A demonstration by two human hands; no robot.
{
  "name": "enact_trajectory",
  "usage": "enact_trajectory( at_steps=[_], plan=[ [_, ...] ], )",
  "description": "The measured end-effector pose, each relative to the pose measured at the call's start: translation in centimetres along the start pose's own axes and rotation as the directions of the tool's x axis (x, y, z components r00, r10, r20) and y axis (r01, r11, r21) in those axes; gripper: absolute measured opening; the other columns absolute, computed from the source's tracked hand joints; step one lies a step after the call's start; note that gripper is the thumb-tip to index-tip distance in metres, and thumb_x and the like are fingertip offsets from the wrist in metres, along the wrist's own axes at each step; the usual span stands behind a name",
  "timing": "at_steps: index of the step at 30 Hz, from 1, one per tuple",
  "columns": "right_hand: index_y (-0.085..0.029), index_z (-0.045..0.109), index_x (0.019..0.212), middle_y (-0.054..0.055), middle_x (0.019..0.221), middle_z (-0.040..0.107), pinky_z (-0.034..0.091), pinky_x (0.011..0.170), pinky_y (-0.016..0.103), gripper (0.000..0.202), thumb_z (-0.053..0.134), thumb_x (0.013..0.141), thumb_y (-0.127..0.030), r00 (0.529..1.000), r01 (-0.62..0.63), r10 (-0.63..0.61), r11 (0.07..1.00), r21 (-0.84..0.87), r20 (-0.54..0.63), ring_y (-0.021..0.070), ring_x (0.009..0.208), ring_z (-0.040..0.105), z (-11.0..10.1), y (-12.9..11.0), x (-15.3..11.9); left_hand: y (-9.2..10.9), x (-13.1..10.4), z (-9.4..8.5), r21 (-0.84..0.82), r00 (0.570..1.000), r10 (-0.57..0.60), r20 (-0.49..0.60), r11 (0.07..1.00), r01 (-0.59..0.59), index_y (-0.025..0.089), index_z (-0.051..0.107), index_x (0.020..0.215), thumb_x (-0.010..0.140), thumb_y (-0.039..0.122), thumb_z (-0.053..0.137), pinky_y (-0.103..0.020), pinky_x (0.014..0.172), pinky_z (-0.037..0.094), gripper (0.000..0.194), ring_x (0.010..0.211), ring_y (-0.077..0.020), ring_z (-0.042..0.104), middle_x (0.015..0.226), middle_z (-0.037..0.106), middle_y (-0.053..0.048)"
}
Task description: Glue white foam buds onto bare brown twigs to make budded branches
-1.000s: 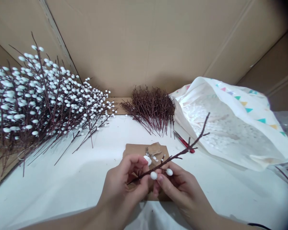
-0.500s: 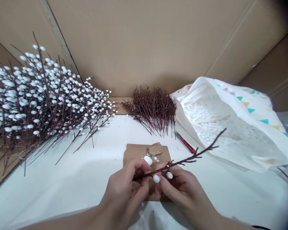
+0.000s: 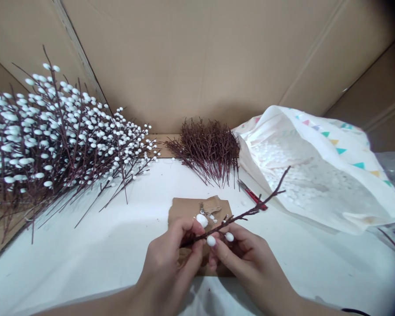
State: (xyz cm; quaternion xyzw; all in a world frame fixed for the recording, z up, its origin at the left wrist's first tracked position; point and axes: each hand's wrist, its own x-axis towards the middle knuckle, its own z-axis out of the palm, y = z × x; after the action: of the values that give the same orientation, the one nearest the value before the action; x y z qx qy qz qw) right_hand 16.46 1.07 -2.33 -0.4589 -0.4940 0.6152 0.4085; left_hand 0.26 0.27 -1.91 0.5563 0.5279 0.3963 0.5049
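My left hand (image 3: 179, 252) is closed around the lower end of a brown artificial branch (image 3: 242, 216), which slants up to the right. Pinched near the thumb tip of my right hand (image 3: 243, 256) is a white bud (image 3: 211, 241), right against the branch. A second white bud (image 3: 229, 237) sits beside the right fingers; its attachment is hidden. Beneath both hands lies a piece of cardboard (image 3: 181, 207) bearing small white smears and scraps. Just past my left fingertips is a larger white oval lump (image 3: 202, 220); I cannot tell whether the hand touches it.
Branches full of white buds (image 3: 69, 127) are heaped at left. Bare brown branches (image 3: 210, 147) lie in a bundle at the back. An open white bag (image 3: 342, 175) of white buds stands at right, beside a red-handled tool (image 3: 253, 196). Cardboard walls (image 3: 184, 57) rise behind.
The branch's free end has swung left and tilted more steeply upward. Both hands keep nearly the same place, and the right fingers stay on the white bud.
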Motion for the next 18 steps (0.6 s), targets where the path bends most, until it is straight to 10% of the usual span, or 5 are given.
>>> enact_trajectory(
  at_steps=[18],
  plan=[
    [-0.017,0.058,0.072,-0.001,0.062,0.06,0.049,0.055,0.018,0.033,0.069,0.075,-0.047,0.998,-0.058,0.061,0.995,0.083,-0.032,0.0083,0.055,0.058,0.2,-1.2,0.2,0.8,0.8,-0.2,0.066,0.99,0.092,0.103,0.993,-0.1,0.022,0.056,0.092,0.09,0.027,0.053,-0.022,0.062,0.053,0.006,0.073,-0.0149,0.066,0.084,0.067,-0.001]
  ],
)
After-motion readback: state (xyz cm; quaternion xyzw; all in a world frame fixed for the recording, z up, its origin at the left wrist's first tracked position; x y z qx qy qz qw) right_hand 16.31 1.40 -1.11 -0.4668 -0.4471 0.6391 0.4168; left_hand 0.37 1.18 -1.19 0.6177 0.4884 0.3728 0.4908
